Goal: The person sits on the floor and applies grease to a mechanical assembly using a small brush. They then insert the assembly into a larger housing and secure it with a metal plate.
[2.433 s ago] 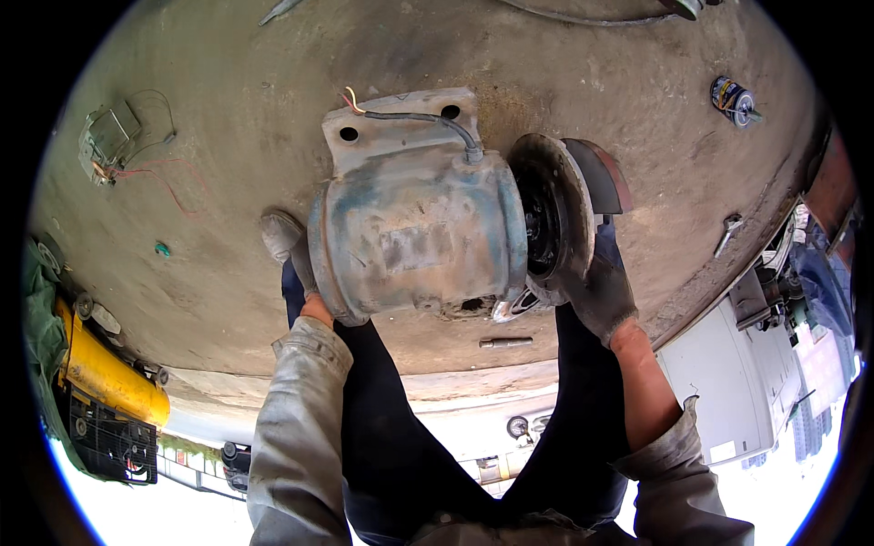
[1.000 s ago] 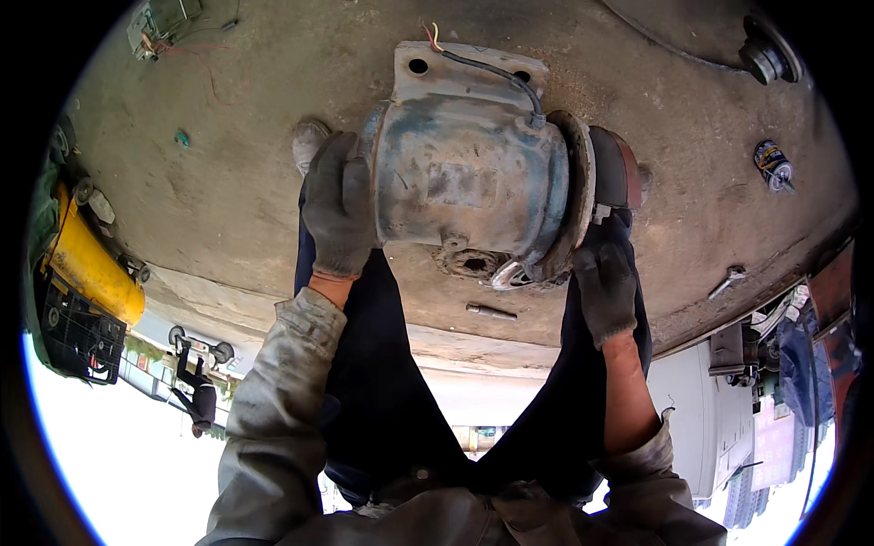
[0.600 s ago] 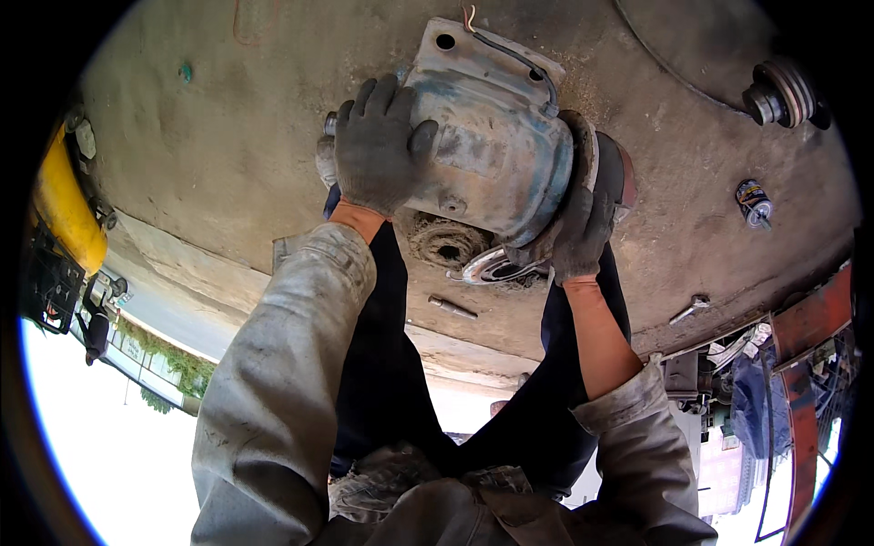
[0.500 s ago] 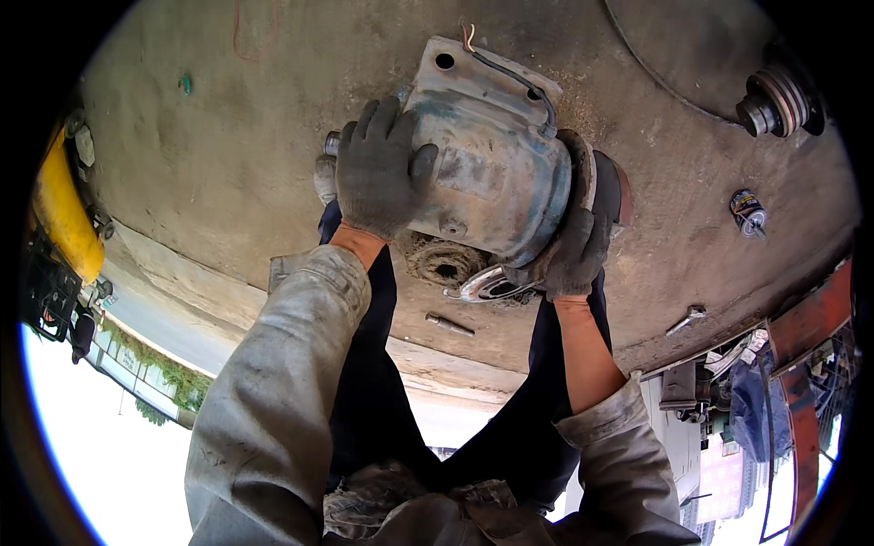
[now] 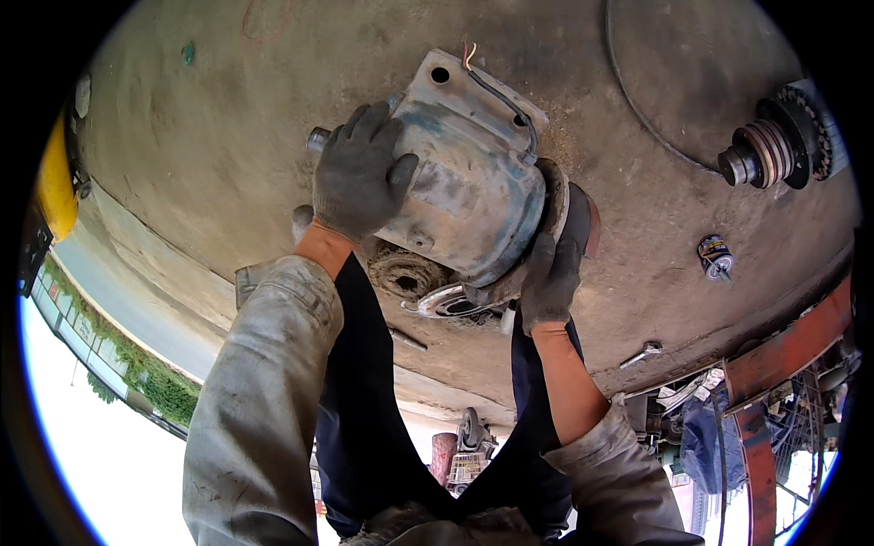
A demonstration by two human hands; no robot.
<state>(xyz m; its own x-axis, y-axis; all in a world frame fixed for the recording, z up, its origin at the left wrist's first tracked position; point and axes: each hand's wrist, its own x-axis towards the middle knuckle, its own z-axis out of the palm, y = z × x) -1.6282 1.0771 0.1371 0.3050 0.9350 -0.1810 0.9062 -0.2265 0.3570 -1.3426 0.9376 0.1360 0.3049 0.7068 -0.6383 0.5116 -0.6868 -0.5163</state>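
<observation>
A worn, blue-grey electric motor (image 5: 455,187) lies on its side on the ground between my legs, with wires coming from its mounting base. My left hand (image 5: 357,177), in a dark glove, lies flat over its left end, thumb spread, near the protruding shaft (image 5: 318,138). At the opposite end my right hand (image 5: 552,282), also gloved, grips the lower edge of the round end cover (image 5: 557,205); part of its grasp is hidden. Under the motor are a dirty ring-shaped part (image 5: 407,276) and a pale metal ring (image 5: 446,303).
A grooved pulley assembly (image 5: 772,150) lies at the far right beside a cable (image 5: 628,96). Nearer are a small can (image 5: 716,257) and a metal tool (image 5: 641,355). A metal rod (image 5: 408,338) rests by my left leg; an orange-red frame (image 5: 787,337) stands right.
The view has shifted, so the motor and both hands appear further left and slightly lower. Both hands keep their places on the motor.
</observation>
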